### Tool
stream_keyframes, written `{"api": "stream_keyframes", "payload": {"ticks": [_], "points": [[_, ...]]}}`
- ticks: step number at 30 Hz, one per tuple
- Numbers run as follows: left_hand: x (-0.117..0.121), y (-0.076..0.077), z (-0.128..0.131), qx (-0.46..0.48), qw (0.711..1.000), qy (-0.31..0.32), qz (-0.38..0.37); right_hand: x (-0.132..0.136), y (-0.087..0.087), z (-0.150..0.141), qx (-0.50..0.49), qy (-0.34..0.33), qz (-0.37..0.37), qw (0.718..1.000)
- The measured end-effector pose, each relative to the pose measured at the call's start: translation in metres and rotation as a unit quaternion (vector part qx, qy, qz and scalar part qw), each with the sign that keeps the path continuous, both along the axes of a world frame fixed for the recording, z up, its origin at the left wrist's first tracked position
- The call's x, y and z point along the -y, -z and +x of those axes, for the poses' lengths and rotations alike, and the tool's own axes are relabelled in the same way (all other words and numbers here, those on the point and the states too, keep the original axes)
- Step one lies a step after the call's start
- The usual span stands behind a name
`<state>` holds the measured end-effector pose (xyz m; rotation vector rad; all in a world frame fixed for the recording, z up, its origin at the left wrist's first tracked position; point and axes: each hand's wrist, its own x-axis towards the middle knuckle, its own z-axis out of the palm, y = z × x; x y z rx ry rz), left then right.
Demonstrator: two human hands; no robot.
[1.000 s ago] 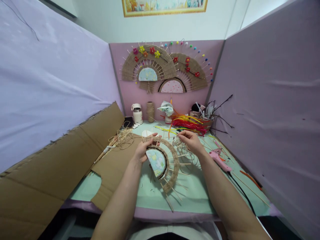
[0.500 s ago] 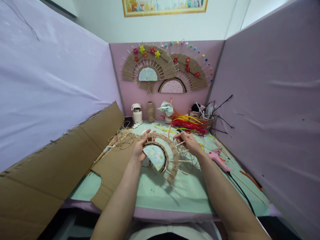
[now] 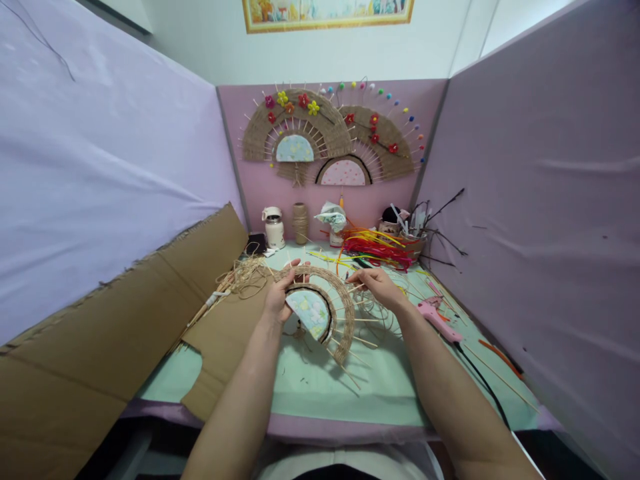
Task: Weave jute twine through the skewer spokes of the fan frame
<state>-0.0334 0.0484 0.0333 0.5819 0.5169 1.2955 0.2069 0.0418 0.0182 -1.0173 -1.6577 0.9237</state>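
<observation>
My left hand (image 3: 279, 297) grips a half-round woven fan (image 3: 346, 308) by its upper left part, thumb in front and fingers behind. The fan tilts down to the right above the table. Its centre is a half-disc of pale blue patterned cloth (image 3: 311, 313) edged in black, and a band of brown twine is woven across thin sticks that stick out past it. At the fan's upper right edge, my right hand (image 3: 380, 287) is closed in a pinch beside the stick ends. Loose twine (image 3: 373, 308) trails below it; the strand between the fingertips is hard to make out.
Cardboard (image 3: 227, 333) lies at the left, with tangled twine (image 3: 250, 275) behind it. A pink glue gun (image 3: 440, 322) and its cord lie at the right. Further back stand a white bottle (image 3: 274, 228), a twine spool (image 3: 300, 223) and colourful pipe cleaners (image 3: 377, 248). Finished fans (image 3: 255, 140) hang behind.
My right hand has shifted very slightly down by the fan's edge, fingers still pinched. The left hand keeps its hold, and the fan has hardly moved.
</observation>
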Motion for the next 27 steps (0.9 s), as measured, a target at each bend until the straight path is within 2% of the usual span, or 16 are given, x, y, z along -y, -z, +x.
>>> {"api": "stream_keyframes", "payload": {"ticks": [3,7,12,15,19,23,27], "points": [[-0.002,0.001,0.000,-0.020,1.000,-0.017,-0.001,0.002,-0.003,-0.001,0.075,0.017,0.068,0.995],[-0.004,0.002,-0.001,-0.035,0.998,-0.049,-0.004,0.002,-0.004,-0.002,0.160,0.065,0.177,0.969],[-0.010,0.006,-0.006,-0.037,0.996,-0.079,0.001,0.002,-0.003,-0.004,0.165,0.132,0.213,0.954],[-0.013,0.007,-0.009,-0.021,0.995,-0.092,0.002,0.003,-0.003,-0.004,0.113,0.157,0.186,0.963],[-0.014,0.006,-0.012,0.022,0.996,-0.084,-0.008,0.003,-0.004,-0.003,0.012,0.137,0.129,0.982],[-0.014,0.005,-0.012,0.056,0.994,-0.092,-0.013,0.003,-0.006,-0.006,-0.055,0.082,0.064,0.993],[-0.013,0.005,-0.012,0.075,0.991,-0.111,-0.015,0.002,-0.004,-0.011,-0.123,0.003,-0.038,0.992]]}}
